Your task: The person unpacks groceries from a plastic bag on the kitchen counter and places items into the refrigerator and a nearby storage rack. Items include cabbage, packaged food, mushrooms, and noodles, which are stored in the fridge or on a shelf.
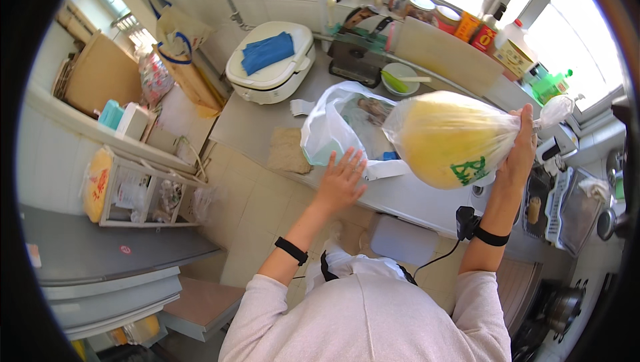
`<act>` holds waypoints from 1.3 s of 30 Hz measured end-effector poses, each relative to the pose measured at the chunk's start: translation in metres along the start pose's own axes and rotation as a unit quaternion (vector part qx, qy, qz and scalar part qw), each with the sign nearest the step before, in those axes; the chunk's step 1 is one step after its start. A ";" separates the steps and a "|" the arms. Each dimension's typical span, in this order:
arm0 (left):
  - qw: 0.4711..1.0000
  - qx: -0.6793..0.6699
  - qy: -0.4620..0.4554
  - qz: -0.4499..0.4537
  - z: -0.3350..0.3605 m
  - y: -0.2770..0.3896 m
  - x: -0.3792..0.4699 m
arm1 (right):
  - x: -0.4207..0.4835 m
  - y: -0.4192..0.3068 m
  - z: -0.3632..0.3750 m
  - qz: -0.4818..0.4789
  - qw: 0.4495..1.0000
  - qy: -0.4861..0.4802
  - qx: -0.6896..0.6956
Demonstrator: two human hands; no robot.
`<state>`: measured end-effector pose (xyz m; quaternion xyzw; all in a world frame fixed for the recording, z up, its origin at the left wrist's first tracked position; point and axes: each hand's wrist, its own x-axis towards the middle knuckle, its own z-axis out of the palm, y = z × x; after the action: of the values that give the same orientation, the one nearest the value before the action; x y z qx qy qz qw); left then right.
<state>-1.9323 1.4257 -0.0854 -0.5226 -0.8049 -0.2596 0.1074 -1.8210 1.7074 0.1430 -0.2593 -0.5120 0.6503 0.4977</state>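
My right hand (521, 149) grips the gathered neck of a translucent plastic bag (445, 137) with green printing. A large, rounded yellow thing fills it; I cannot tell what it is. The bag is held up over the right part of the counter. My left hand (344, 178) has its fingers apart and holds nothing, at the near edge of a white plastic bag (332, 127); whether it touches that bag is unclear. This second bag gapes on the counter, with something brownish inside. Beside it lies a beige cloth (290, 151).
A white lidded appliance (270, 84) bears a folded blue cloth (268, 53). Behind the bags are a knife holder (352, 57) and a bowl (400, 89) with something green. Jars and bottles line the window sill. A dish rack (559, 207) stands at right, a grey stool (404, 238) below.
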 end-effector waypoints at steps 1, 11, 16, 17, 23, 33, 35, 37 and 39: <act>1.000 -0.023 -0.003 0.021 0.004 0.012 0.008 | -0.001 -0.005 -0.012 -0.011 1.000 0.006 -0.002; 0.972 0.139 -0.189 0.025 0.062 -0.035 0.018 | -0.002 0.017 -0.150 0.012 0.984 0.113 -0.134; 0.978 0.058 -0.190 0.069 0.050 0.016 0.042 | -0.002 0.078 -0.185 0.036 0.967 0.164 -0.192; 0.976 0.045 -0.197 0.075 0.050 0.030 0.047 | 0.002 0.096 -0.192 0.039 0.966 0.182 -0.181; 0.974 0.007 -0.194 0.119 0.073 0.065 0.043 | 0.016 0.168 -0.192 0.072 0.963 0.183 -0.182; 0.991 -0.108 -0.074 0.019 0.063 0.066 0.074 | 0.033 0.203 -0.167 0.065 0.899 -0.065 -0.427; 0.991 -0.126 -0.041 -0.014 0.062 0.063 0.087 | 0.031 0.202 -0.166 -0.102 0.812 -0.080 -0.569; 0.989 -0.134 -0.015 -0.052 0.063 0.055 0.098 | 0.028 0.191 -0.163 -0.011 0.830 -0.129 -0.542; 0.987 -0.134 -0.001 -0.085 0.072 0.045 0.110 | 0.023 0.193 -0.172 -0.007 0.840 -0.128 -0.528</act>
<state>-1.9327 1.5646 -0.0833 -0.4619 -0.8048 -0.3726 0.0132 -1.7578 1.8027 -0.0903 -0.3937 -0.8387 0.3049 0.2205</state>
